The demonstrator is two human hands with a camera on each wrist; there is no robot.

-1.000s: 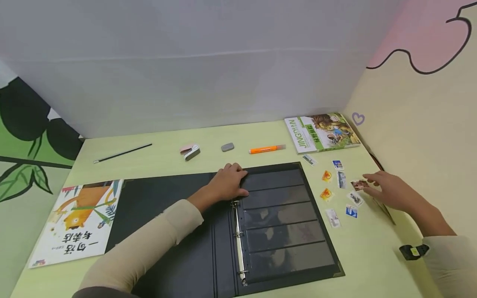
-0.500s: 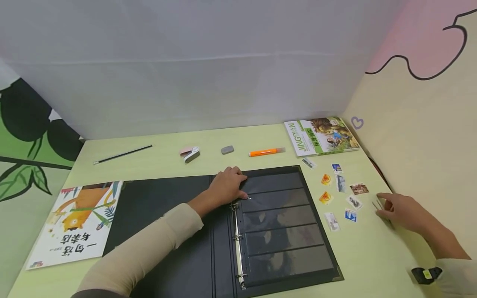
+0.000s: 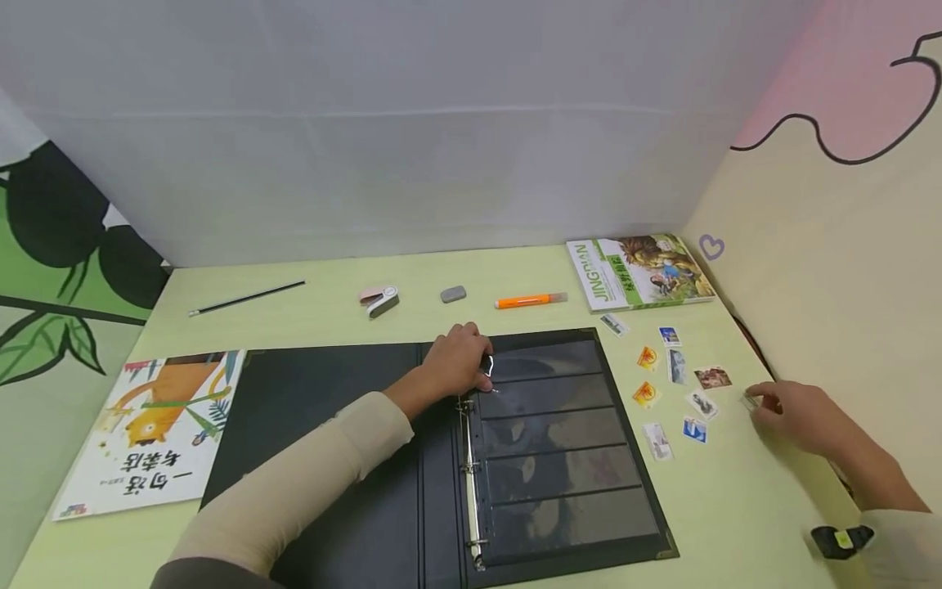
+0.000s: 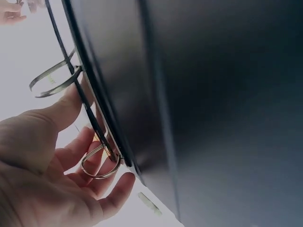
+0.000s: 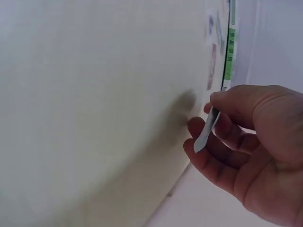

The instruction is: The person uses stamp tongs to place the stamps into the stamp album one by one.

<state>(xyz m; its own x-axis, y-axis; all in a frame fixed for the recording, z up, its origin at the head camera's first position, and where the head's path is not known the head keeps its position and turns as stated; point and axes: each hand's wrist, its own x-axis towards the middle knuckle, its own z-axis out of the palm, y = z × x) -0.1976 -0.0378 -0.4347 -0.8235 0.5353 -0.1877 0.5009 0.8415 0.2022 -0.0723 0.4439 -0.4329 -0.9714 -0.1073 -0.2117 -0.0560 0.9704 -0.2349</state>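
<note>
A black ring-binder stamp album (image 3: 353,425) lies spread on the table, with a clear-pocket page (image 3: 555,425) on its right side. My left hand (image 3: 452,364) pinches that page's inner edge near the top of the rings; in the left wrist view the thumb and fingers sit around a metal ring (image 4: 100,161). My right hand (image 3: 798,415) holds metal tweezers (image 5: 207,130) between thumb and fingers, low at the table's right side. Their tips (image 3: 751,400) show just beyond the fingers, beside a brown stamp (image 3: 712,377). Several other stamps (image 3: 657,441) lie scattered between album and hand.
Along the back lie a pencil (image 3: 246,298), a pink and white stapler (image 3: 380,301), a grey eraser (image 3: 453,294), an orange marker (image 3: 531,301) and a green-and-white book (image 3: 640,272). Another book (image 3: 147,442) lies at the left, next to the album. A wall (image 3: 854,286) borders the right side.
My right hand has moved from the brown stamp towards me and to the right, and now grips the tweezers, whose prongs look closer together. My left hand stays at the page, a glint now showing there.
</note>
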